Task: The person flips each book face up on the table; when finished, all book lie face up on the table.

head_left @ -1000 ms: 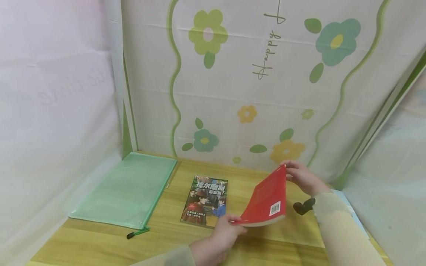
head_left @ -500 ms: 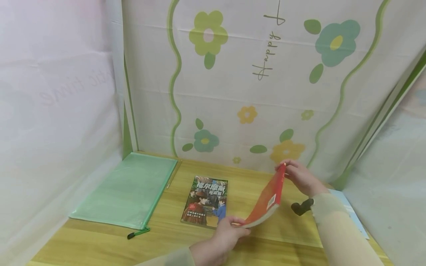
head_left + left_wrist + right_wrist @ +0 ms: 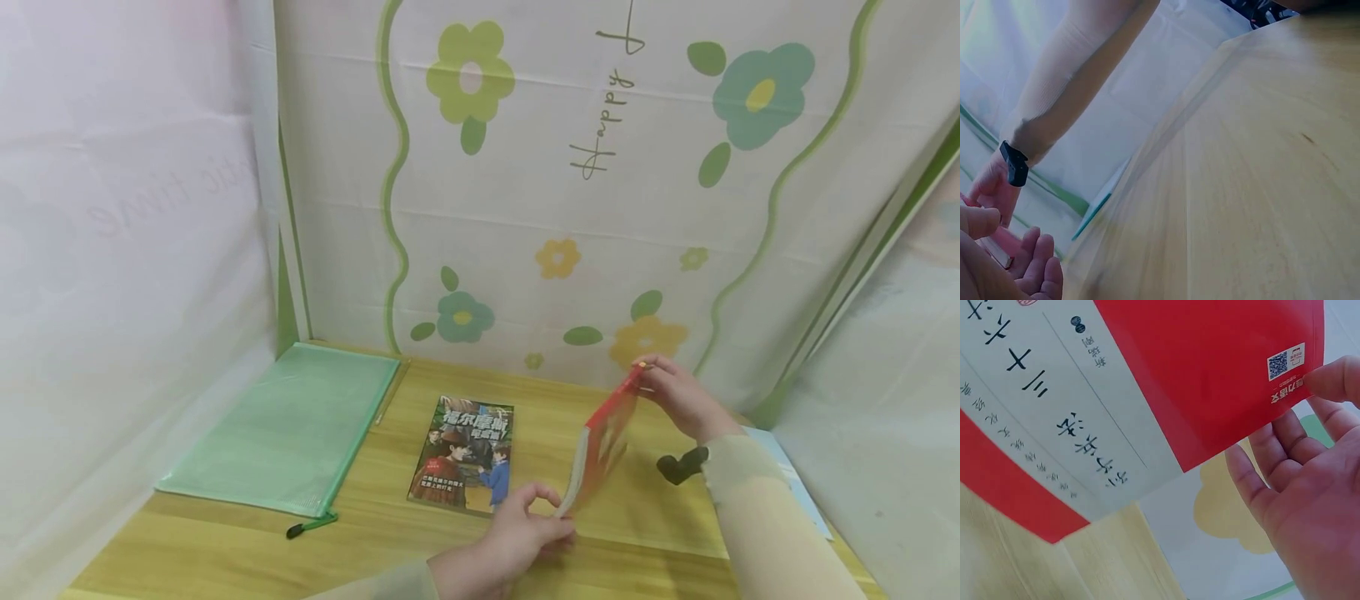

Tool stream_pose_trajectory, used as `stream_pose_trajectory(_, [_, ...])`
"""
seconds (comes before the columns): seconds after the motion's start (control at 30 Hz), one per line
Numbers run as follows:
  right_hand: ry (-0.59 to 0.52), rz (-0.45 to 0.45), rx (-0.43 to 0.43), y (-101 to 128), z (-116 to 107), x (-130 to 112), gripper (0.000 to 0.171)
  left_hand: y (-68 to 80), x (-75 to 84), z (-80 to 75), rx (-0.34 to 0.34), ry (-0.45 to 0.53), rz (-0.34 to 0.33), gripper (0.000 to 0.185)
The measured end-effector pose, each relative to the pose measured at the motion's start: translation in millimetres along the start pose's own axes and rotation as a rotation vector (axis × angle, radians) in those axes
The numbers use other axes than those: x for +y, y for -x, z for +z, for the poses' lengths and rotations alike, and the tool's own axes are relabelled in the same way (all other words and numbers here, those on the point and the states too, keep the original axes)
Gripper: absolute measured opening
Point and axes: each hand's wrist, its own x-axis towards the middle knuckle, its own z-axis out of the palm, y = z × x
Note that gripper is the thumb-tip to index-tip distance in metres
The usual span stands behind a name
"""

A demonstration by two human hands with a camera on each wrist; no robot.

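A red paperback book is held tilted above the table between both hands. My right hand pinches its upper corner between thumb and fingers. At the lower end, my left hand pinches the corner near the page edges. In the right wrist view the book's cover shows red, with a white band of black Chinese characters and a small QR code. The left wrist view shows only a sliver of the book by the left hand. A second book, with illustrated figures on its cover, lies flat left of the hands.
A green mesh zip pouch lies at the left, its pull tab toward the front. Beside it is a thin stick-like item. A pale blue flat item sits under the right forearm. Flower-printed white curtains enclose the table.
The red book has turned from showing its barcoded back to nearly edge-on, its other side now facing right. The left hand has shifted slightly right with its corner; the right hand stays nearly in place.
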Motion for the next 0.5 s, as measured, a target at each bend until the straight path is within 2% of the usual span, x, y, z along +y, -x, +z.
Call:
stream_pose_trajectory(0.23, [0.041,-0.001,0.022,-0.6,1.1,-1.7,0.015,0.8,0.9,0.3,-0.026,-0.012,-0.023,0.019])
stream_pose_trajectory(0.5, [0.077,0.028,0.060,0.5,1.0,-1.3,0.014,0.1,0.8,0.0,-0.006,0.000,-0.023,0.020])
